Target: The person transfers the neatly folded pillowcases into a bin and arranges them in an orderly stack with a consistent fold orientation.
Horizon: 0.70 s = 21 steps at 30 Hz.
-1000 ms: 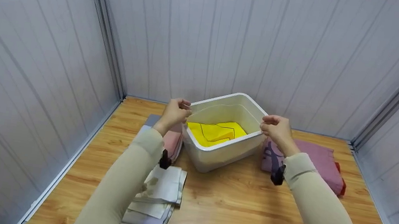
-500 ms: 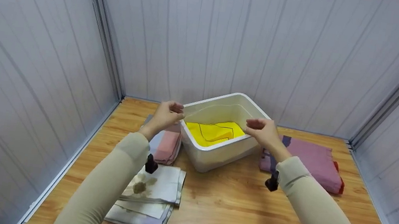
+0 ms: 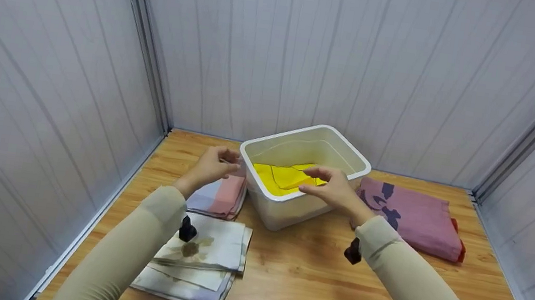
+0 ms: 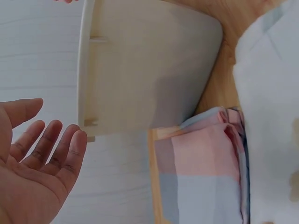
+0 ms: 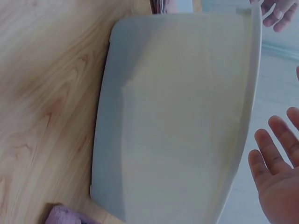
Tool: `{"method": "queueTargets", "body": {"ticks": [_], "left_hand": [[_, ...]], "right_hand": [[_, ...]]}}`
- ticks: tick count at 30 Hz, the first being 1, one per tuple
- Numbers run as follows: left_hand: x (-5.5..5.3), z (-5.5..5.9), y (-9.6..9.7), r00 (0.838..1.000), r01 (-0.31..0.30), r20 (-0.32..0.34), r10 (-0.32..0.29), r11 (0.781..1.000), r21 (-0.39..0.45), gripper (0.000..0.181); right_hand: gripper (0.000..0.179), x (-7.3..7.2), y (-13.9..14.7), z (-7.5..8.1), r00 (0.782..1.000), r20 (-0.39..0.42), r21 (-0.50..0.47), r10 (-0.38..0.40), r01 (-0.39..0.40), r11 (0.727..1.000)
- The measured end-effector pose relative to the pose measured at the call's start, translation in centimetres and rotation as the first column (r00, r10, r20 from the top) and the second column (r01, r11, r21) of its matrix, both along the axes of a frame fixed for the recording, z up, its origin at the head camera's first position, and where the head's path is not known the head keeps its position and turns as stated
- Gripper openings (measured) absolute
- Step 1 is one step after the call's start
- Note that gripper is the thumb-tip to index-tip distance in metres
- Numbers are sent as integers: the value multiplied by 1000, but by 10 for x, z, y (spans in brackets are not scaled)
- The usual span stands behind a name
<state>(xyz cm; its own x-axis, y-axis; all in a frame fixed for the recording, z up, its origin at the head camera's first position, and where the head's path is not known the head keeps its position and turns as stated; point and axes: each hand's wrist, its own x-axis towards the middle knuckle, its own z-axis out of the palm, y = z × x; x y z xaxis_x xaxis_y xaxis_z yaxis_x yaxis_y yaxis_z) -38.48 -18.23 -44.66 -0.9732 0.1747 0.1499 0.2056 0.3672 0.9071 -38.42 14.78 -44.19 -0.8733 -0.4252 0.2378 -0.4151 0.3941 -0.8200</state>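
A white plastic bin (image 3: 284, 214) stands turned at an angle on the wooden surface, a folded yellow cloth (image 3: 274, 177) lying in the bottom. Just outside its left corner is my left hand (image 3: 208, 169), fingers loosely bent and nothing in them. The left wrist view shows that palm (image 4: 37, 186) facing up beside the rim (image 4: 83, 60). My right hand (image 3: 334, 190) hovers at the front rim, overlapping the bin in the head view, thumb and fingers apart. In the right wrist view its fingers (image 5: 268, 149) are spread beyond the bin's rim.
Left of the bin lies a folded pink and blue checked cloth (image 3: 221, 197). Nearer are stacked folded white cloths (image 3: 219, 248) with a brown flower pattern. A folded purple cloth (image 3: 420, 218) with a red edge lies at right. Pale panel walls (image 3: 282, 42) enclose the wooden surface (image 3: 300, 290).
Both hands have come away from the bin's side rims. The left has moved left and nearer; the right has moved left and nearer, to the front rim. The bin keeps its place.
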Motion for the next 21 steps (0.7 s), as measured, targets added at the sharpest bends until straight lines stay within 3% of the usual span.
{"method": "queueTargets", "body": {"ticks": [7, 13, 21], "left_hand": [[12, -7, -13, 999, 31, 37, -29, 998, -57, 25], [14, -21, -23, 998, 59, 0, -60, 994, -95, 25], [23, -38, -36, 995, 97, 8, -97, 984, -149, 24]], "right_hand": [[40, 25, -20, 17, 995, -33, 10, 96, -96, 995], [40, 22, -25, 9, 992, -20, 9, 126, -126, 992], [42, 5, -29, -23, 990, 8, 62, 142, -142, 988]]}}
